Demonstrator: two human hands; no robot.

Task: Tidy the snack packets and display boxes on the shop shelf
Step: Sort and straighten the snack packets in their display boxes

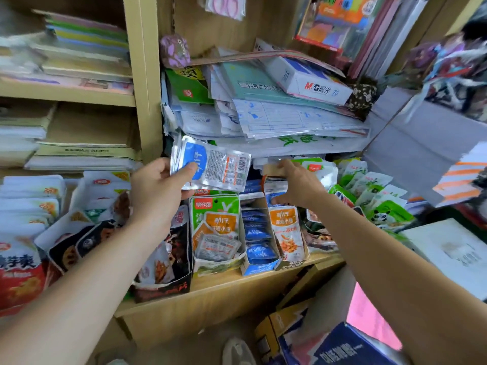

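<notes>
My left hand [158, 185] holds a snack packet [210, 164] above the row of display boxes [216, 227] standing side by side along the front of the shelf [224, 283]. My right hand [295, 185] grips the back flap of a narrow display box [287, 233] further right in that row. Loose packets [374, 191] lie heaped to the right, and behind and above the row a stack of paper pads [263, 114] carries an M&G box [311, 80] on top.

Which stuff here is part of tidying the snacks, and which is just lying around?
Job: blue packet in left hand; orange display box gripped by right hand; blue display box; green display box.
Lying about: paper stack; white M&G box; notebooks.
</notes>
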